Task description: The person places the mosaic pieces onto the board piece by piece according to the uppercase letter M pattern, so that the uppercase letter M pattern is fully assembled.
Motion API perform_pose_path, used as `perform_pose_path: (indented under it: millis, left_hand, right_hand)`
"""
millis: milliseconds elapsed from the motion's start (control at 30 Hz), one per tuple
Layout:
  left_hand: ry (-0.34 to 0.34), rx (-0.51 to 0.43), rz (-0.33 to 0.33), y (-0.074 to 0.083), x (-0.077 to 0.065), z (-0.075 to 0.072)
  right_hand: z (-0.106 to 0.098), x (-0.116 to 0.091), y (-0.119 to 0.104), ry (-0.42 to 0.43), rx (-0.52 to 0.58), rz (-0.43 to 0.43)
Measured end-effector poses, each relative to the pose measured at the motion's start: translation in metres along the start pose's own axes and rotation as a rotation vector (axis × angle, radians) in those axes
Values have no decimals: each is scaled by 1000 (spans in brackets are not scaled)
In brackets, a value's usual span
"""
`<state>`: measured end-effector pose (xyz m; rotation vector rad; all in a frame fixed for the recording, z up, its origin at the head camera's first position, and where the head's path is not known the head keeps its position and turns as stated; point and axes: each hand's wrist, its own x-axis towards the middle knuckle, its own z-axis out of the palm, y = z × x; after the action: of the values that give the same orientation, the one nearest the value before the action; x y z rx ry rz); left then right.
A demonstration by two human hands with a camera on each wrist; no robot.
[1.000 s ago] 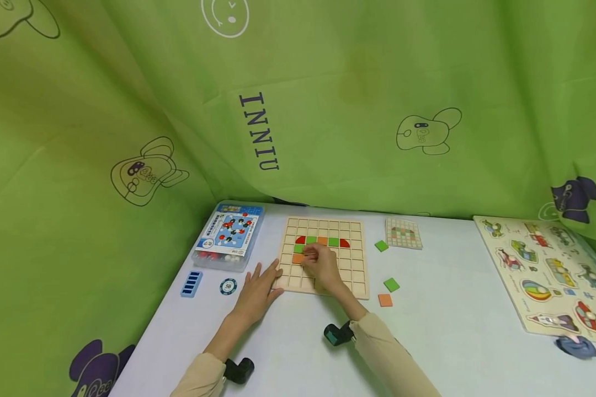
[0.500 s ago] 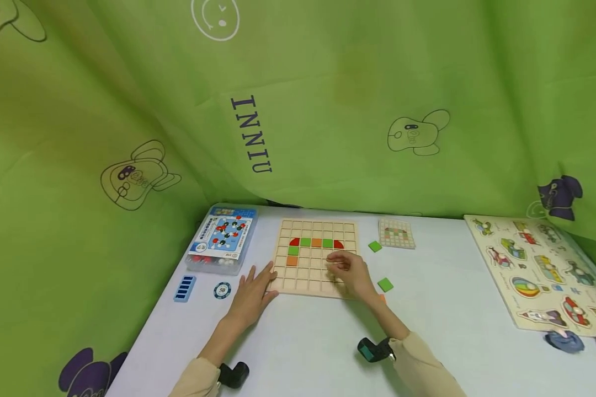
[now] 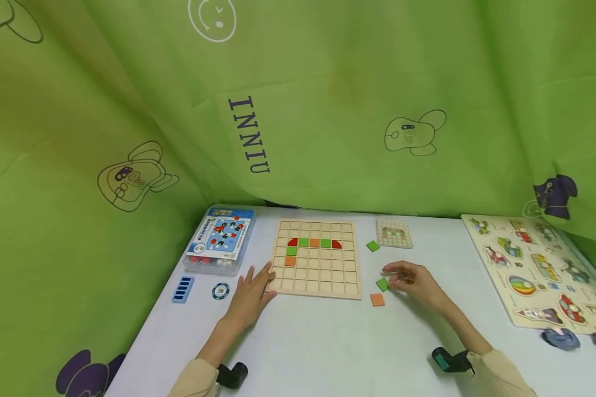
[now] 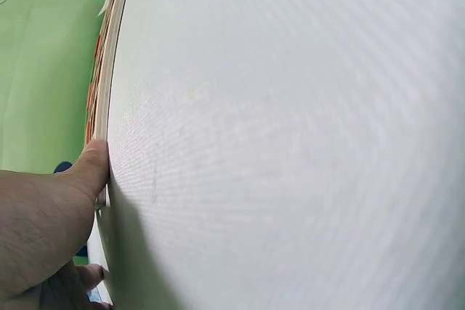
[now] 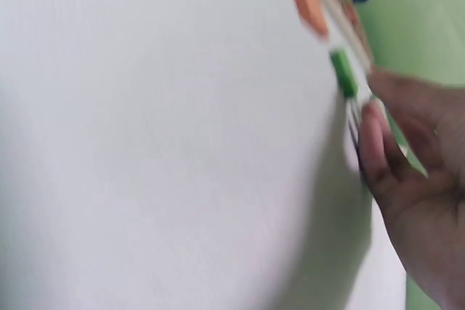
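Note:
A wooden grid board lies on the white table, bearing green, orange and red pieces in a row with two tiles below its left end. My left hand rests at the board's lower left corner, fingers spread; in the left wrist view its thumb touches the board's edge. Right of the board, my right hand is at a loose green tile, thumb and fingers parted around its right side. The right wrist view shows this green tile just beyond the fingertips. Near it lies an orange tile.
Another green tile lies beside a pattern card at the back. A molecule-model box, a blue striped piece and a round chip sit left. A picture puzzle board lies far right. Green cloth hangs behind.
My right hand has moved right, from the orange tile on the board's left side to the loose green tile off the board. The left hand has stayed at the board's corner.

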<state>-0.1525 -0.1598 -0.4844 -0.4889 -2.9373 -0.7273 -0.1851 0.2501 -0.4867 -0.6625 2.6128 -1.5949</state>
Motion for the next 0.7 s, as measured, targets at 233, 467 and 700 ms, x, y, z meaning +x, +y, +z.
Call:
perform_pose_path:
  millis: [233,467,700]
  left_hand:
    - [-4,-6,-6,0,0,0]
    - [-21,4,-26,0,2,-1]
    - [-32,7,-31,0,1,-1]
  right_hand:
    - [-10,5,9,-147,-41,0]
    - [-8,7,10,-155,-36,-61]
    - [-11,12,10,-193,-26,-57]
